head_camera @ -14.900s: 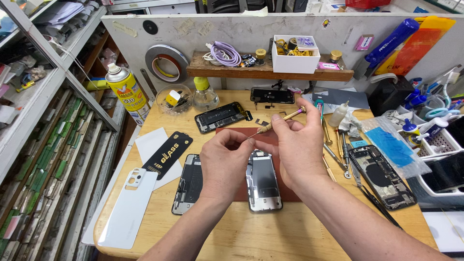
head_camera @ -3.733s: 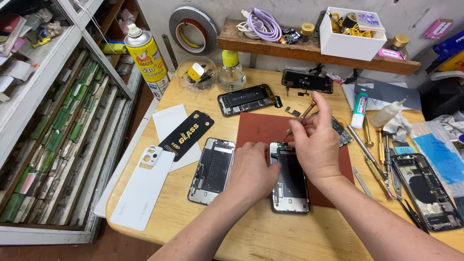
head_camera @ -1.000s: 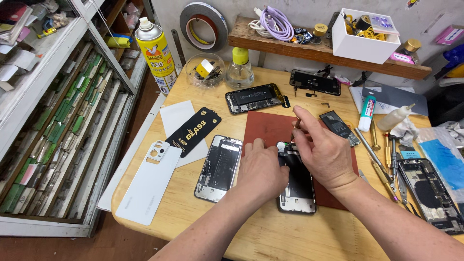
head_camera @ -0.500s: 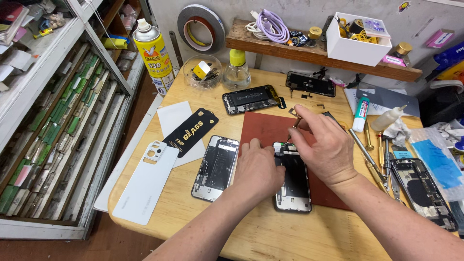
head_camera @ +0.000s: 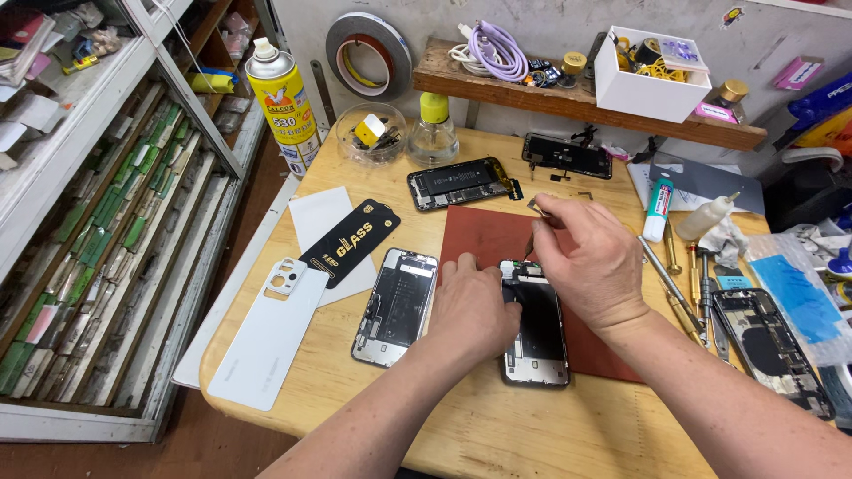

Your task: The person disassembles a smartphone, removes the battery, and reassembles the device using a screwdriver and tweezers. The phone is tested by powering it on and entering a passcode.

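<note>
While we look down over the wooden bench (head_camera: 373, 417), these lines tell what we see.

Left hand: our left hand (head_camera: 470, 306) lies palm down, fingers curled, pressing on the left edge of the opened phone (head_camera: 536, 328); it steadies the phone rather than wrapping around it.

Right hand: our right hand (head_camera: 590, 257) hovers over the phone's far end, thumb and forefinger pinched shut on thin tweezers (head_camera: 532, 232) whose tip points down at the top of the phone.

Phone: it lies flat, insides up, on the near part of the red mat (head_camera: 484, 235), its near end reaching the mat's edge.

Left of it: a second phone frame (head_camera: 395, 306) lies just beside the left hand, off the mat; further left sit a black flat packet (head_camera: 348, 242) on white card and a white back cover (head_camera: 271, 333).

Far side: a dark opened phone (head_camera: 461, 183) lies just beyond the mat, with a glass bowl (head_camera: 371, 133), a yellow spray can (head_camera: 282, 105) and a small yellow-capped bottle (head_camera: 432, 131) behind it.

Right side: screwdrivers (head_camera: 674, 293) and a stripped phone housing (head_camera: 768, 341) lie well apart from the hands.
</note>
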